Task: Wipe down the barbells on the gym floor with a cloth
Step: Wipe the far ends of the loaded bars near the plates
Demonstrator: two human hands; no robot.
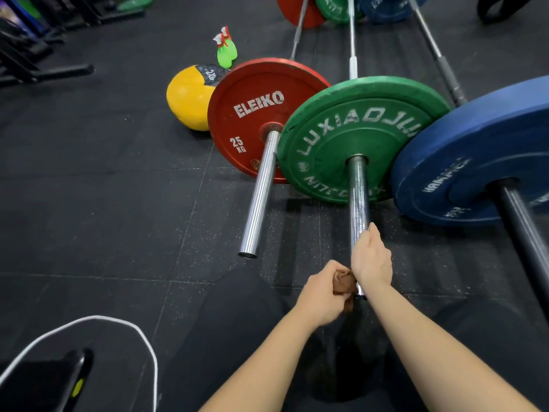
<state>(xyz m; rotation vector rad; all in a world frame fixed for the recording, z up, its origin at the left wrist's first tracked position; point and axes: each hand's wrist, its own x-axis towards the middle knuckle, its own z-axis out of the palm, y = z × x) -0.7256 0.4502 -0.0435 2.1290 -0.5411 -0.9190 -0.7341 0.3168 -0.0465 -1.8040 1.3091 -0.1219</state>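
Three bars lie side by side on the black rubber floor [104, 188]: left barbell [260, 194], middle barbell [359, 197], right barbell [523, 227].

Near-end plates, one per bar: red plate [252, 114], green plate [356, 120], blue plate [475, 150]. Three far plates [332, 7] in the same colours sit at the other ends.

Right hand [371, 258] wraps the middle barbell's sleeve near its tip, fingers curled round the steel, their tips hidden beneath.

Left hand [322, 295] holds one brown cloth [344, 282], fingers closed round the bunched fabric. The cloth sits against the sleeve end, touching the right wrist.

One yellow ball [190, 99] lies just beside the red plate. Two green spray bottles [227, 53] stand behind it. One white cord [89, 319] loops on the floor, near left.
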